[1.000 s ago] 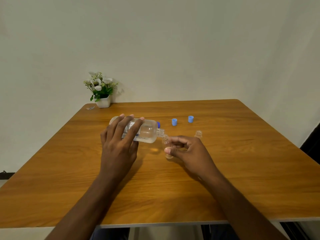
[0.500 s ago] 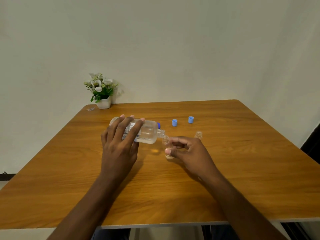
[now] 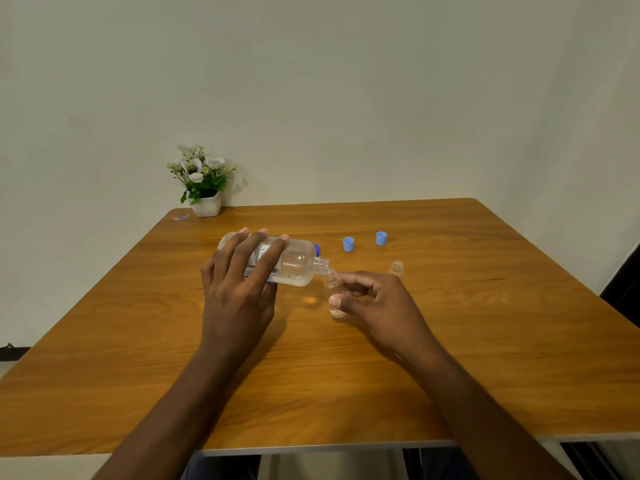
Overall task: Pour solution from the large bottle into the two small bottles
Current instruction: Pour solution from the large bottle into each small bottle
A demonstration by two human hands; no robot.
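My left hand (image 3: 242,282) grips the large clear bottle (image 3: 298,263), tipped on its side with its open neck pointing right and some clear liquid inside. Its neck meets the mouth of a small clear bottle (image 3: 331,285), which my right hand (image 3: 375,299) pinches between thumb and fingers; the small bottle stands on the wooden table (image 3: 485,341) with a little liquid at its base. A second small bottle (image 3: 396,267) stands uncapped just behind my right hand.
Two light blue caps (image 3: 348,244) (image 3: 381,238) sit behind the bottles, and a darker blue cap (image 3: 317,249) shows behind the large bottle's shoulder. A white pot of flowers (image 3: 204,183) stands at the far left corner by the wall.
Both hands and the bottles keep almost the same pose; the large bottle stays tipped against the small bottle's mouth.
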